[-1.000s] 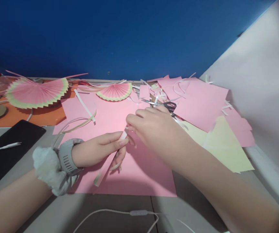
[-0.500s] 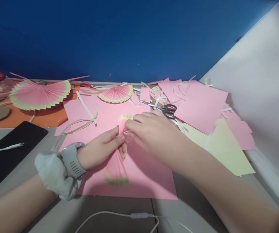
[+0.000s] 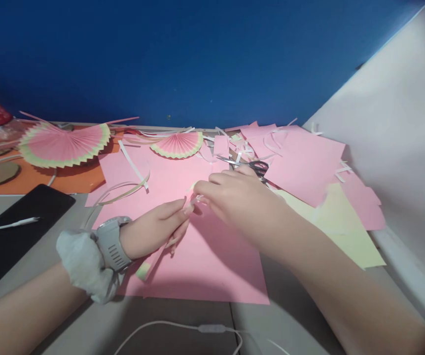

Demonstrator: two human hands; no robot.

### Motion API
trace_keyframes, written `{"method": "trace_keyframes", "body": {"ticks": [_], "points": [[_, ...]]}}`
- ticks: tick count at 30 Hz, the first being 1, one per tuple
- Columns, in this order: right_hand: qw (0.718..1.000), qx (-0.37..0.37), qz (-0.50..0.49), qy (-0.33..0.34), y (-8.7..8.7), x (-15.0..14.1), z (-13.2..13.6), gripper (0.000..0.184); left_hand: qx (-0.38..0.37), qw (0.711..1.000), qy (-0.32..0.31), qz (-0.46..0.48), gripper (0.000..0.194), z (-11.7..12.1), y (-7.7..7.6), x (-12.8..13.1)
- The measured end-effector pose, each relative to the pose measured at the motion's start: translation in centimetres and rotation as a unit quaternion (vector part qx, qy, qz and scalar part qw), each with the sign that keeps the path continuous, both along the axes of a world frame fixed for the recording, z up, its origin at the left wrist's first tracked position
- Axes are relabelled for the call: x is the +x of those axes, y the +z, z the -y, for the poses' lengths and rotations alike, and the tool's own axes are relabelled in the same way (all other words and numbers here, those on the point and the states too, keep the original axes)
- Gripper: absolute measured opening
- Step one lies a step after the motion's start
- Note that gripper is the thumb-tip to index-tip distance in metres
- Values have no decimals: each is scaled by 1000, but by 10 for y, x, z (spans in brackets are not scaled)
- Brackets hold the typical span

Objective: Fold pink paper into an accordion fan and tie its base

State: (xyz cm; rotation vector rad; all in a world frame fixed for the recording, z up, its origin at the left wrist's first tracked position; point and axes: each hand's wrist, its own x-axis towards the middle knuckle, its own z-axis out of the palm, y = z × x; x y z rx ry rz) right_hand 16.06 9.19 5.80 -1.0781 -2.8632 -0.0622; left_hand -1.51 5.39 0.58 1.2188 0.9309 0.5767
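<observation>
Folded shut again, pleated fan (image 3: 152, 260) pinched by left hand (image 3: 153, 230) and right hand (image 3: 234, 197).

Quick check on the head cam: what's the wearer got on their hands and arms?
Both forearms are bare, no sleeves or gloves. The left hand has a grey watch with a ribbed strap on its wrist, and a pale grey fabric scrunchie just behind it. The right hand and its arm wear nothing visible.
</observation>
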Motion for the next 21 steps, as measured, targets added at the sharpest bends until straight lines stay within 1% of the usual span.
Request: {"method": "trace_keyframes", "body": {"ticks": [3,5,7,9,13,17,21], "points": [[1000,-24,-5,-6,1,0,1,14,10,1000,-5,-10,32,1,0,1],[998,-55,-2,-6,3,0,1,16,21,999,-16,-31,40,2,1,1],[995,-94,0,-12,6,1,3,19,35,997,-29,-56,43,1,2,0],[991,-128,0,-27,10,3,4,19,47,996,-34,-73,43,1,3,-1],[984,-169,7,-57,17,7,6,19,63,993,-24,-95,37,-2,4,-4],[983,-173,15,-62,20,6,6,25,67,991,-10,-120,31,-3,5,-7],[983,-178,22,-40,21,6,6,27,60,991,-6,-118,29,-4,6,-8]]}}
